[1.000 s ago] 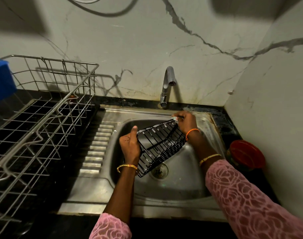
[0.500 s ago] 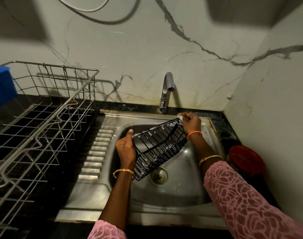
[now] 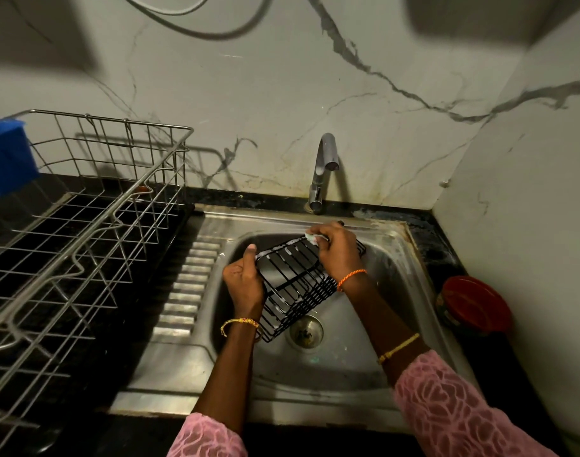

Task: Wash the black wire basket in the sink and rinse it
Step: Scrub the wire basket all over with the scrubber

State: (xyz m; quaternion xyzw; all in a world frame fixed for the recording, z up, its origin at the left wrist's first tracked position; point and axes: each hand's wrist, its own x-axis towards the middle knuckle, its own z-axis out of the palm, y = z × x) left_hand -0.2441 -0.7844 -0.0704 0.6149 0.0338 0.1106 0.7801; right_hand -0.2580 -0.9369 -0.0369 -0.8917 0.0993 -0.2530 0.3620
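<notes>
Black wire basket (image 3: 295, 285), tilted over the stainless steel sink (image 3: 348, 367), gripped at nine o'clock by left hand (image 3: 244, 282); right hand (image 3: 336, 250) pinching pale scrubber (image 3: 312, 238) should work each wire.

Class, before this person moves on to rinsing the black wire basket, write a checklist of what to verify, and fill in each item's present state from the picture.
1. Black wire basket held firmly: ok, the left hand grips its left edge.
2. Basket over the sink bowl, not the counter: ok.
3. Soap on the wires: ok, white suds show on several bars.
4. Scrubbing finished: not ok, the right hand pinches a small pale scrubber at the basket's far rim.
5. Water running from the tap: not ok, no stream is visible.
6. Drain clear: cannot tell, dark bits sit in the strainer.
</notes>
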